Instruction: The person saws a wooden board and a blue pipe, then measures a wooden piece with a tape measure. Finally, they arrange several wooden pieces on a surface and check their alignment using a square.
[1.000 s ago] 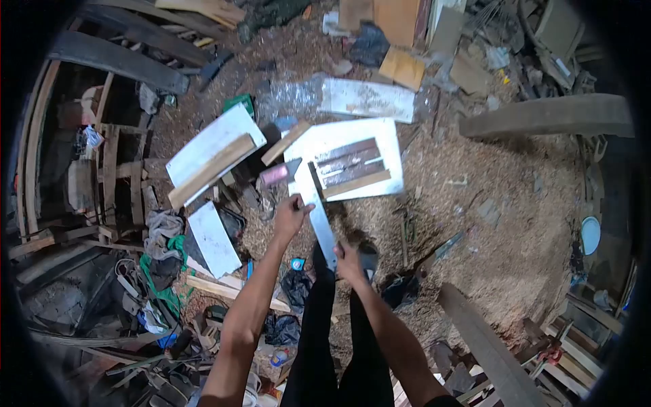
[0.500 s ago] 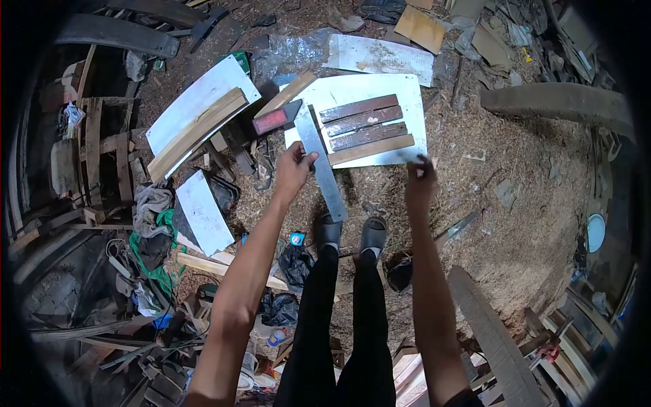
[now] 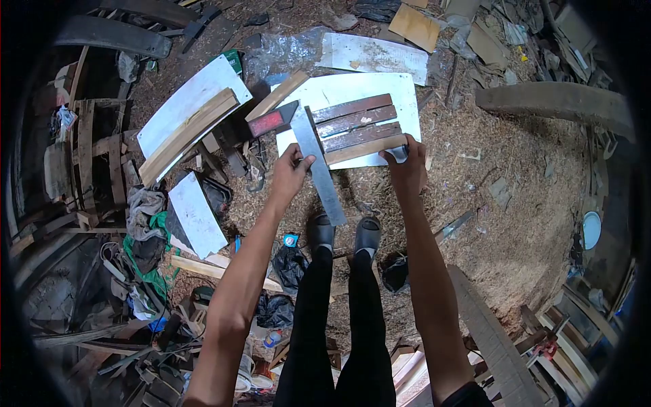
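A try square with a dark, red-inlaid stock and a long metal blade (image 3: 317,166) lies slanted across the left ends of several wooden strips. My left hand (image 3: 291,169) has its fingers curled at the blade's left edge, the thumb pressed on the metal. Closest to me is a light brown strip (image 3: 366,148); my right hand (image 3: 407,166) grips its right end between thumb and fingers. Beyond it, dark, glossy strips (image 3: 356,121) lie side by side. Under them all is a white panel (image 3: 405,102) on the ground.
Left of the panel, long wooden pieces (image 3: 193,132) rest on another white board (image 3: 159,136). A short wooden block (image 3: 281,93) lies behind the square's stock. A saw blade (image 3: 456,225) lies to the right on sawdust. Black plastic bags (image 3: 291,266) sit near my feet.
My right hand has moved left and closed on the right end of the light brown strip. My left hand stays at the try square's blade. The view has shifted slightly.
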Available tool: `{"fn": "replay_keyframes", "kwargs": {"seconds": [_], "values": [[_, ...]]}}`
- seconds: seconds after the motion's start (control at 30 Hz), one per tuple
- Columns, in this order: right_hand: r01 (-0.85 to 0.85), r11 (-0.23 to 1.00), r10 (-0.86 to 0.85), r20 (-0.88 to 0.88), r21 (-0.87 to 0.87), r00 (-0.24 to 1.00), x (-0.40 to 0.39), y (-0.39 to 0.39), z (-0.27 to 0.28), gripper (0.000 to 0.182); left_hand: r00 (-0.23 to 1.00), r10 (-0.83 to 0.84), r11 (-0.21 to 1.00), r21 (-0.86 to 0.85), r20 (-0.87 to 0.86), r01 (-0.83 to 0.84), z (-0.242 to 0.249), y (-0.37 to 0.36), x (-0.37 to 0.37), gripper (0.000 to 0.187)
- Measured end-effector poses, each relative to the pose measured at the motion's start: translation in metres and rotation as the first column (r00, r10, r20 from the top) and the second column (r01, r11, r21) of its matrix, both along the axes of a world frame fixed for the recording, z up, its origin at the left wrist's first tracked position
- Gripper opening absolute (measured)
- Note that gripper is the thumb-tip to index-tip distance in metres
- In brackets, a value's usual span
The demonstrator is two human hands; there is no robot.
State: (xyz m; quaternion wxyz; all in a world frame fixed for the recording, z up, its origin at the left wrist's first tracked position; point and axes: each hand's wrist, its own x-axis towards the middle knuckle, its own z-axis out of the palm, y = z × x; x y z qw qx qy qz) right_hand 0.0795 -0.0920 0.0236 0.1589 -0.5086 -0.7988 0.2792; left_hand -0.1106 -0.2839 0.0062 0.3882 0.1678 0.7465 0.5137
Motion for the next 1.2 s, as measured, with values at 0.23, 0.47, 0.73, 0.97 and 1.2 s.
{"fn": "replay_keyframes", "kwargs": {"seconds": [0.23,0.47,0.73,0.97,1.2], "values": [[0.029,0.999,-0.027,0.074,-0.019,0.997,-0.005,-0.011,0.003,0.065,1.0,-0.019,0.999,0.046,0.01,0.019,0.005,0.01,0.007,0.025],[0.003,0.999,-0.003,0.006,0.047,1.0,0.0,-0.001,0.009,0.06,0.996,0.051,0.997,0.053,-0.077,-0.047,-0.007,0.008,0.009,0.028],[0.017,0.997,-0.009,-0.123,0.069,0.992,0.001,0.008,-0.006,0.051,0.911,-0.003,0.982,-0.174,-0.412,-0.075,-0.002,-0.023,0.005,0.029],[0.175,0.966,-0.178,0.0,-0.192,0.984,-0.005,0.016,0.004,0.03,0.919,0.011,0.972,-0.21,-0.393,-0.101,0.006,-0.003,0.022,0.032],[0.235,0.962,-0.235,0.017,-0.141,0.972,0.002,0.027,-0.003,0.028,0.917,0.113,0.981,-0.102,-0.381,-0.163,-0.009,-0.002,0.036,0.037]]}}
